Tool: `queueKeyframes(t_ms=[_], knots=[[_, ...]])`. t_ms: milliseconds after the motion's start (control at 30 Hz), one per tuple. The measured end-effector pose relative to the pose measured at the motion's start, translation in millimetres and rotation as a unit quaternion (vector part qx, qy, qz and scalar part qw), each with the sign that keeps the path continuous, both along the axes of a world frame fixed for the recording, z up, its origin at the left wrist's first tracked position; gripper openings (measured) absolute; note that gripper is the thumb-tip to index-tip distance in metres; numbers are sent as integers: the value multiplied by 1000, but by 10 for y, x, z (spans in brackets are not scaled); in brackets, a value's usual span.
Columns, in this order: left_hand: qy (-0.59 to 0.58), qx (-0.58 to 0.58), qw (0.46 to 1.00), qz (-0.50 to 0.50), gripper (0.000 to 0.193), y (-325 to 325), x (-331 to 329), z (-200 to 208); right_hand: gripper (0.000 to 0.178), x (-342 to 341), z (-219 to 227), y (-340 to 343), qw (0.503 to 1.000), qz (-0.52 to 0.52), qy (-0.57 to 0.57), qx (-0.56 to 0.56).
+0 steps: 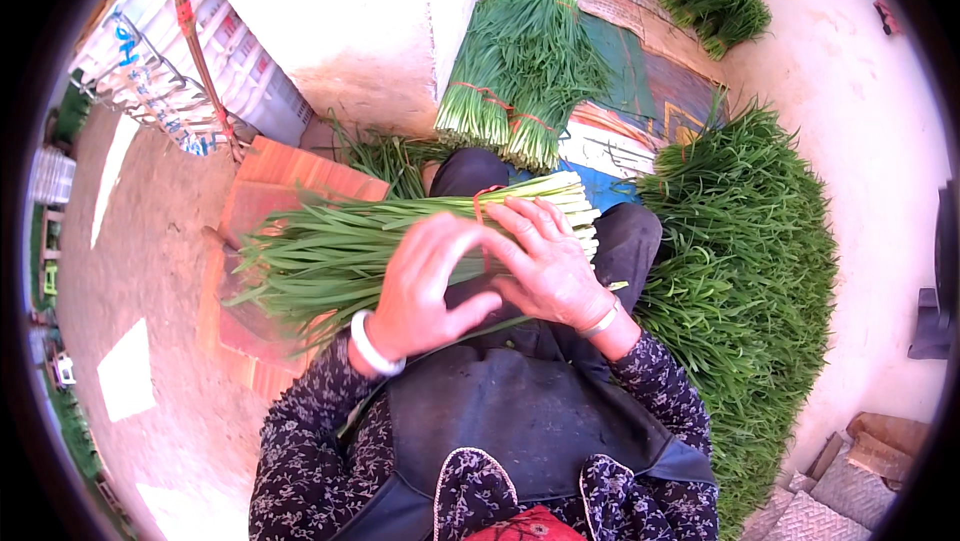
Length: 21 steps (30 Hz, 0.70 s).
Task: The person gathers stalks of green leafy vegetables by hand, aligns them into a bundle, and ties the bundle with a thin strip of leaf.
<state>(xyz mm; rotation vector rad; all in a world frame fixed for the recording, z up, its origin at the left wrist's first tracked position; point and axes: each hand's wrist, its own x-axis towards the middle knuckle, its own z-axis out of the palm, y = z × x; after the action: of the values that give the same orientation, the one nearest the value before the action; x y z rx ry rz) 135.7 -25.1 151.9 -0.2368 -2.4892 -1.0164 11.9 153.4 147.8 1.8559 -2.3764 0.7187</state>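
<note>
A bundle of green chives [335, 246] lies across my lap, leaves to the left and pale stalk ends to the right. Around it, near the stalks, runs a thin red band [487, 199]. My right hand [545, 266] rests over the stalk end, its fingers wrapped onto the bundle beside the band. In front of the bundle is my left hand [430, 281], thumb and fingers apart in a curve. Its fingertips reach toward the right hand, and nothing shows between them. The bundle's underside is hidden.
Tied chive bundles [525, 56] lie ahead, by a pale block [350, 31]. A large heap of loose chives [745, 291] fills my right side. An orange-brown board [265, 191] is under the leaf ends. At the far left stands a white crate [235, 61] with a stick [195, 36].
</note>
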Motion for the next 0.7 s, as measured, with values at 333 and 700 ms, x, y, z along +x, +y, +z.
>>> queueKeyframes(t_ms=[333, 700], knots=[[-48, -191, 979, 57, 95, 38, 78, -489, 40, -451, -28, 140, 986, -161, -43, 26], [-15, -199, 980, 27, 91, 85, 308, -621, 21, -519, -173, -196, 982, -18, -55, 181]])
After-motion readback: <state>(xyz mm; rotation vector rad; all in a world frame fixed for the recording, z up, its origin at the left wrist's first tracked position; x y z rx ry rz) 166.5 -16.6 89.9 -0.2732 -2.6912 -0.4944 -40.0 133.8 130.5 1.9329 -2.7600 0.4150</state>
